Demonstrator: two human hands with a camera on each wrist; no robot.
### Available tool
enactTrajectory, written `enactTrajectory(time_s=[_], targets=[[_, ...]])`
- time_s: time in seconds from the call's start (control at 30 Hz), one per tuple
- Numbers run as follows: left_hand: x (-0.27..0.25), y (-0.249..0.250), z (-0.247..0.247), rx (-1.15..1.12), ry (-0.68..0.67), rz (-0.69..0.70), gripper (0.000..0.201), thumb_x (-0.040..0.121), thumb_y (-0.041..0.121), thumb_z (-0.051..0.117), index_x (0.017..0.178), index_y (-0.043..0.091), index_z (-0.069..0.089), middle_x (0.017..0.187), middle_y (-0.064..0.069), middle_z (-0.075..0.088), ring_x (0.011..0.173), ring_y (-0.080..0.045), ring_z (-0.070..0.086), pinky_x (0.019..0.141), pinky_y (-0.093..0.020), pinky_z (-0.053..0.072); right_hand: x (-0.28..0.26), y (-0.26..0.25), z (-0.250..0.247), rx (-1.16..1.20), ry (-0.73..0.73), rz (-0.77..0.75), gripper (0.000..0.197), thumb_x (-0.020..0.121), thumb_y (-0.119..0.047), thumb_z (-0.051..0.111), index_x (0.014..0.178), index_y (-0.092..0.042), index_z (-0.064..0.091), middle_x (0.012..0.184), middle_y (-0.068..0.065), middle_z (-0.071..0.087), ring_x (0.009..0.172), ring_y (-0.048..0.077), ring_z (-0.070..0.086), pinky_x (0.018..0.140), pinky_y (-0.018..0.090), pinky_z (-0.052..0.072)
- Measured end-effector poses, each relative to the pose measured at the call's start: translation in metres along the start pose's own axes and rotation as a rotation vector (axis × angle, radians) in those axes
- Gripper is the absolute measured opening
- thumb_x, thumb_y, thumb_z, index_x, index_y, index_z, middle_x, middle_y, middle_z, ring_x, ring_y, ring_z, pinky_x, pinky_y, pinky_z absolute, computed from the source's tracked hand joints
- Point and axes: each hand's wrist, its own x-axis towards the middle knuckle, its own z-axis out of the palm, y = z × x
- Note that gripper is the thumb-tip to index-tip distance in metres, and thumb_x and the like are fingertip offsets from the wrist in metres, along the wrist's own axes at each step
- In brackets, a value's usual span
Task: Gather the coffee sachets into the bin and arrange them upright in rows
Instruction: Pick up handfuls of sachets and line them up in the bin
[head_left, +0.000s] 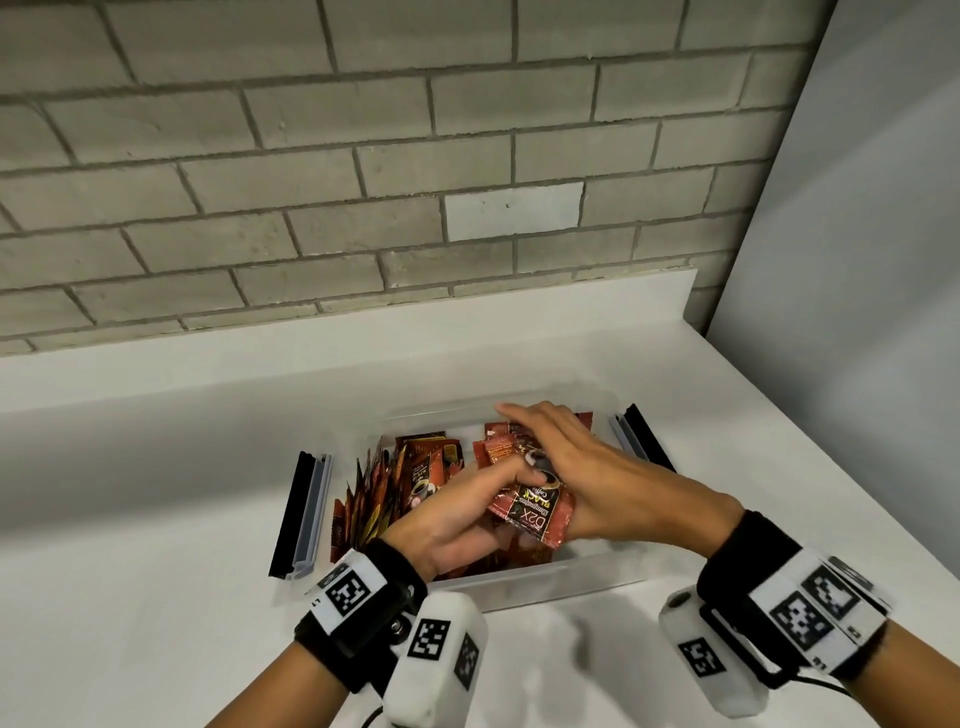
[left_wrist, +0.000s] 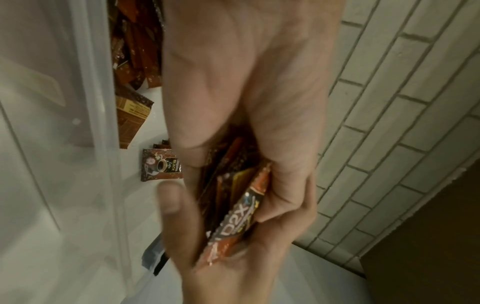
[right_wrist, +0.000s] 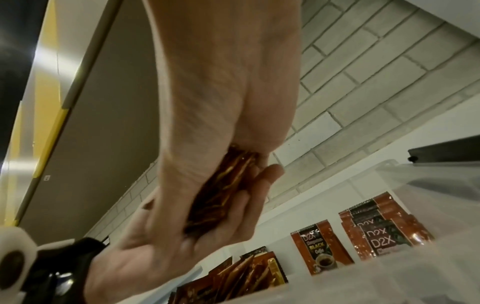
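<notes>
Over the bin (head_left: 519, 584), both hands, left (head_left: 452, 519) and right (head_left: 597, 483), clamp a sachet stack (head_left: 535, 512) between palms.

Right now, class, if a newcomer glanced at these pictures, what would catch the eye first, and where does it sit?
First, the two hands meeting over the clear bin: the left hand and right hand squeeze a stack of red coffee sachets between them. Next, the sachets standing on edge at the bin's left end. Last, the two dark clip bars on the white counter, one on each side of the bin.
</notes>
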Motion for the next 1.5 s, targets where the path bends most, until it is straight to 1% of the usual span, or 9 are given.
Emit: enactTrajectory(time_s=[0.33,0.47,0.57,0.7,0.87,1.03,1.1,1.37,1.5], targets=[[-0.003,-0.009,0.002,-0.011,-0.023,0.025,0.030,0.083,-0.004,0.052,0.062,0.009,0.069,0.063,-0.007,0.062,0.058,-0.014,0.062,0.055,-0.026,0.052,-0.007,-0.016,0.000,-0.150,-0.175,0.130,0.133,0.062,-0.075,0.068,0.143,-0.038,-0.031,0.142,-0.010,0.016,0.133,0.013,0.016,0.117,0.041,0.019],[-0.001,-0.008,0.003,-0.039,0.001,0.063,0.015,0.073,-0.002,0.057,0.071,0.009,0.067,0.064,-0.007,0.062,0.059,-0.015,0.062,0.056,-0.026,0.052,-0.014,-0.026,-0.005,-0.065,-0.189,0.142,0.124,0.059,-0.075,0.069,0.146,-0.038,-0.011,0.157,-0.012,-0.013,0.143,0.007,-0.013,0.120,0.044,-0.003],[-0.003,-0.005,0.004,-0.113,-0.059,0.016,0.012,0.074,0.000,0.058,0.083,0.004,0.064,0.072,-0.012,0.066,0.063,-0.019,0.066,0.057,-0.028,0.055,-0.016,-0.022,-0.001,-0.032,0.005,0.138,0.074,0.072,-0.063,0.068,0.117,-0.022,0.027,0.157,0.000,0.011,0.134,-0.011,-0.006,0.121,0.034,0.005],[-0.006,-0.002,0.002,-0.118,-0.131,-0.027,0.023,0.061,0.003,0.060,0.083,0.004,0.068,0.079,-0.014,0.069,0.069,-0.022,0.069,0.056,-0.029,0.054,-0.010,-0.008,0.000,-0.089,0.027,0.010,0.055,0.077,-0.059,0.066,0.101,-0.021,0.035,0.152,-0.003,0.026,0.142,0.005,0.019,0.122,0.036,0.008],[-0.003,-0.003,0.001,0.022,-0.143,-0.053,0.022,0.059,-0.005,0.060,0.069,0.011,0.071,0.076,-0.008,0.067,0.073,-0.018,0.065,0.064,-0.030,0.049,-0.006,-0.007,-0.001,-0.256,0.073,-0.079,0.059,0.073,-0.060,0.069,0.104,-0.024,0.033,0.159,-0.002,0.004,0.145,0.007,-0.001,0.117,0.029,-0.012],[-0.001,-0.005,0.009,0.071,-0.111,-0.062,0.024,0.062,-0.006,0.056,0.067,0.011,0.072,0.075,-0.005,0.067,0.072,-0.011,0.066,0.064,-0.024,0.049,-0.003,-0.018,0.003,-0.238,-0.033,0.041,0.099,0.076,-0.048,0.072,0.141,-0.056,-0.002,0.150,-0.005,0.017,0.135,0.016,0.021,0.107,0.036,0.038],[0.000,-0.006,0.008,0.019,-0.119,-0.036,0.024,0.066,-0.005,0.056,0.070,0.011,0.073,0.076,-0.006,0.068,0.073,-0.011,0.066,0.066,-0.024,0.051,-0.003,-0.018,0.001,-0.250,-0.022,0.085,0.090,0.077,-0.041,0.072,0.143,-0.053,0.012,0.137,-0.006,0.024,0.123,0.015,0.030,0.093,0.036,0.050],[0.000,-0.001,0.003,0.275,0.016,0.160,0.049,0.083,-0.003,0.066,0.128,0.008,0.049,0.112,-0.009,0.068,0.103,-0.017,0.066,0.084,-0.025,0.053,-0.003,0.000,0.002,-0.109,0.042,0.122,0.096,0.072,-0.037,0.080,0.144,-0.039,0.017,0.133,-0.006,0.027,0.122,0.007,0.027,0.097,0.029,0.046],[0.003,0.002,0.001,0.155,0.047,0.181,0.050,0.079,-0.007,0.065,0.126,0.000,0.050,0.115,-0.017,0.068,0.105,-0.025,0.066,0.092,-0.033,0.052,-0.011,0.010,-0.004,0.562,0.253,0.252,0.120,0.057,-0.054,0.084,0.142,-0.053,-0.001,0.147,-0.011,0.025,0.131,0.000,0.035,0.100,0.019,0.043]])
